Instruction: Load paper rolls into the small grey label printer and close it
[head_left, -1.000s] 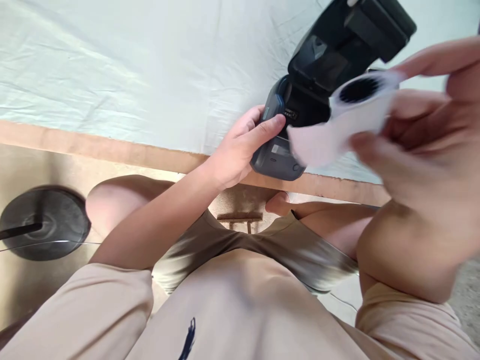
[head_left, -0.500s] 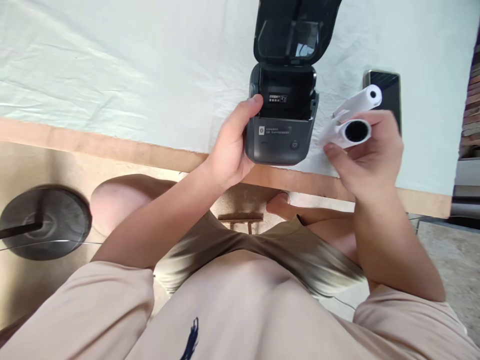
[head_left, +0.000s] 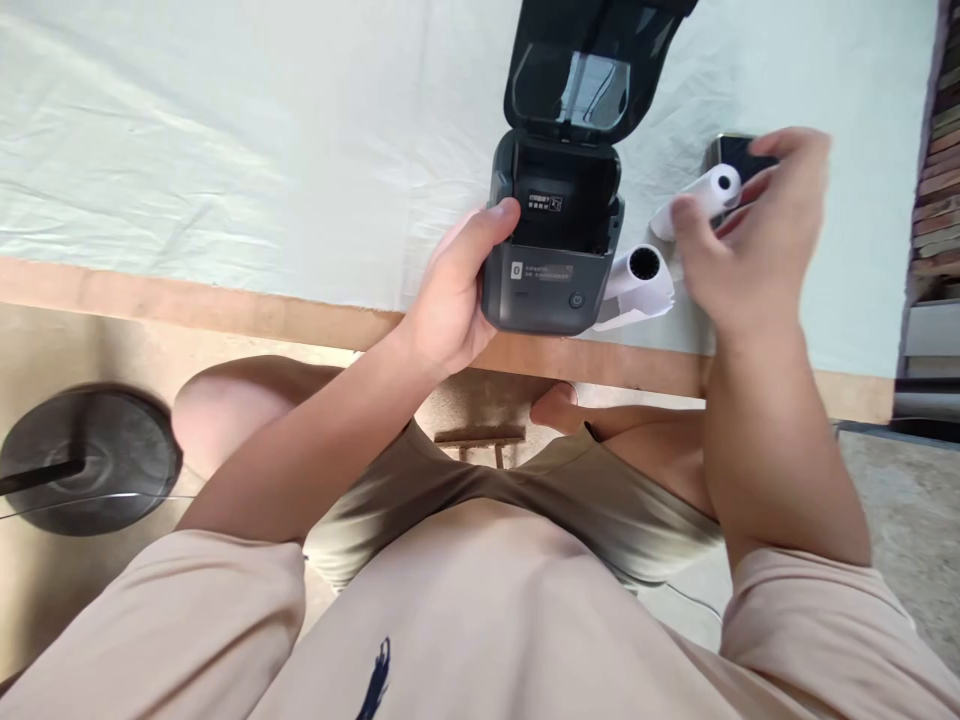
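I saw my left hand (head_left: 450, 300) clamped on the printer (head_left: 551, 255), a dark grey box just right of the frame's centre, near the top. The thumb lay over the box's upper left corner and the palm pressed its left side. The printer sat at the table's (head_left: 225, 300) near edge, on the pale cloth (head_left: 262, 130), with its lid (head_left: 585, 70) swung up and back toward the top of the frame. The paper bay (head_left: 559, 200) under the lid stood open and dark, with a small label on its back wall.

My right hand (head_left: 750, 240) was blurred at the upper right. Its fingers curled around the near end of a thin white roll (head_left: 709, 190), whose other end pointed toward me, but I could not tell whether they had closed on it or were only touching it. A fatter white roll (head_left: 637, 280) lay on the cloth touching the printer's right side, hollow core facing me, a loose tail of paper beneath it. My hand was not on that one.

A dark phone (head_left: 739, 150) lay flat behind the right hand, mostly covered by the fingers.

In the lower left of the frame a round black base (head_left: 97, 460) stood on the floor.
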